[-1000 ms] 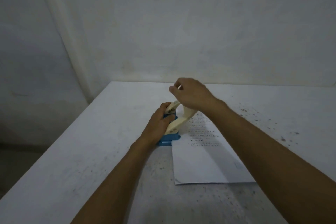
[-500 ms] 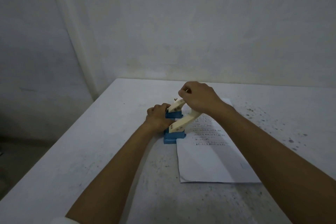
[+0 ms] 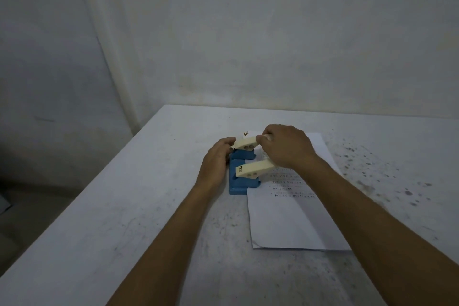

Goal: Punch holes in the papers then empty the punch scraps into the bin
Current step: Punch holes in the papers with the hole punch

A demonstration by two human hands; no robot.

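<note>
Head view, single frame.

Hole punch (image 3: pixel 244 176): blue base, cream lever w/ two arms, set flat on white table (image 3: pixel 124 206), approx. centre of tabletop. Near lever arm is seen angled up toward the right; far arm likewise, two small round marks noted on its side face. Small dark print on near arm, not legible.

Paper (image 3: pixel 285 218): white sheet w/ several lines of dark print in its upper part, laid flat on table to the right of the punch. Left edge of sheet is tucked in at the punch base; exact depth of insertion can't be told. One sheet or several can't be told from the visible edges.

L hand (image 3: pixel 216 161): placed against the left side of the punch, fingers curled round the far end near the far lever arm. Contact w/ base is seen; how firmly it is gripped can't be told.

R hand (image 3: pixel 285 149): laid palm-down over the lever's right end, fingers closed round the top bar, knuckles up. Lever arms seen raised at an angle, not flat on base.

Table surface: dark specks scattered on right side, well apart from the punch. Faint scuffs noted nearer the camera. Bin not seen. Plain pale wall (image 3: pixel 248 32) behind the table.
</note>
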